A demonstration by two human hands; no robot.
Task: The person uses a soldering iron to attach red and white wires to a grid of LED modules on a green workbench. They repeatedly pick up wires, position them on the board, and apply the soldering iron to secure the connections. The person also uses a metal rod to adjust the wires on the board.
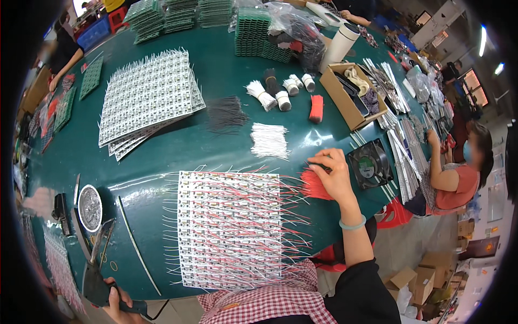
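Observation:
My left hand (116,302), at the lower left edge, is closed round the handle of a dark soldering gun (97,284) with a cable trailing from it. Over a pile of short red wires (315,185), right of the board, my right hand (333,171) has its thumb and fingertips drawn into a pinch. What lies between those fingertips is too small to make out. In front of me a white circuit board panel (229,232) lies flat, with rows of red and white wires sticking out past both sides. White wires (270,140) and black wires (226,114) lie loose beyond it.
Stacked white panels (148,97) stand far left. Wire bundles (283,100), an open cardboard box (348,97) and a black fan (370,164) are to the right. A round metal tin (90,208) sits by the gun. A co-worker (456,178) works at the right.

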